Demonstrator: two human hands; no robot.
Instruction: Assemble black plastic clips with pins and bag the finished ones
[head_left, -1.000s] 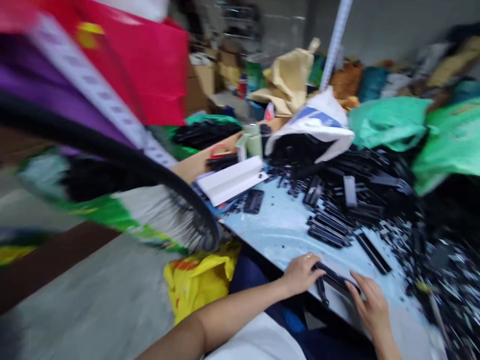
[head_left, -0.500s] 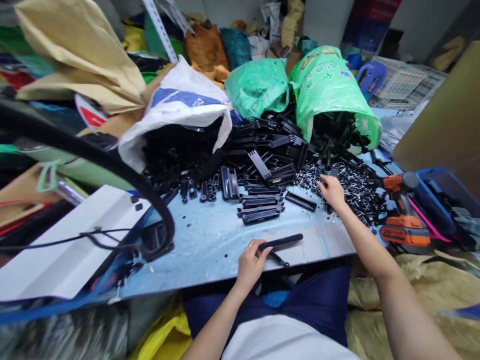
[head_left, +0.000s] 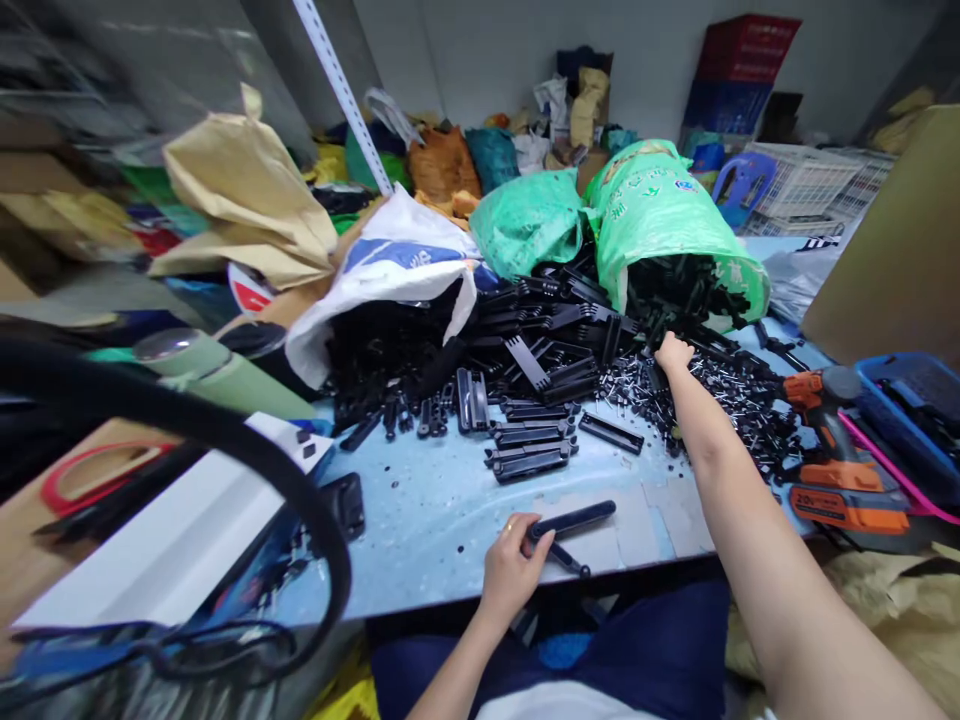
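Note:
My left hand (head_left: 516,560), near the table's front edge, is closed around one end of a long black plastic bar (head_left: 577,517). A thinner black rod (head_left: 568,560) with a round end angles out beneath it, near the same fingers; whether the two are joined I cannot tell. My right hand (head_left: 675,352) is stretched far forward, fingers curled down at the heap of small black parts and screws (head_left: 705,400), just below the mouth of a green bag (head_left: 660,215). What those fingers grip is hidden. Several black assembled pieces (head_left: 532,450) lie stacked at mid-table, beside a single channel-shaped black piece (head_left: 611,433).
An orange and black cordless drill (head_left: 840,470) and a blue plastic bin (head_left: 911,400) are at the right. A white bag (head_left: 405,245) spills black parts at the back. On the left, a thick black cable (head_left: 300,490) arches over a white panel (head_left: 172,530) and red-handled scissors (head_left: 90,480).
My right hand has moved from the edge of the screws farther back toward the green bag's mouth. The left hand keeps its hold on the bar. The view has tilted up.

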